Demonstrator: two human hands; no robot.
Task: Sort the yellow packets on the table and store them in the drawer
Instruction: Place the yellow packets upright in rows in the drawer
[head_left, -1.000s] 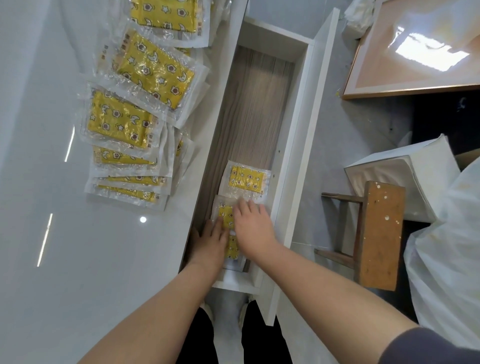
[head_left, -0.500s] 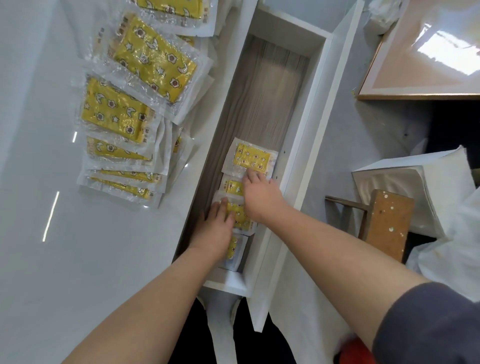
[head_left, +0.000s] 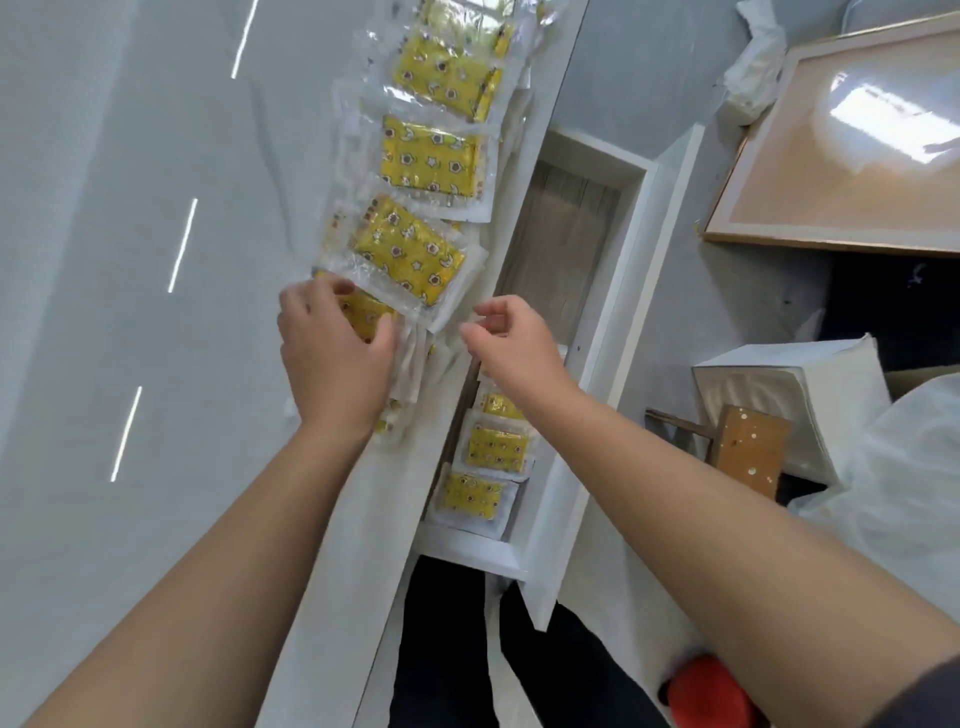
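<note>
- Left grip (head_left: 337, 353) lies spread over a yellow packet (head_left: 363, 314) on the bench (head_left: 130, 312); whether clamped, cannot tell.
- Right grip (head_left: 511, 338), fingers apart and empty, hovers beside.
- Below it, stored packets (head_left: 496, 447) lie in the drawer (head_left: 618, 291).

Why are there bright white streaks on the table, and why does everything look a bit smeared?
Head view: the streaks are ceiling lights mirrored in the glossy table; the framed board glares too; the yellow packets and both hands look soft from motion blur; the wide lens bends the drawer.
</note>
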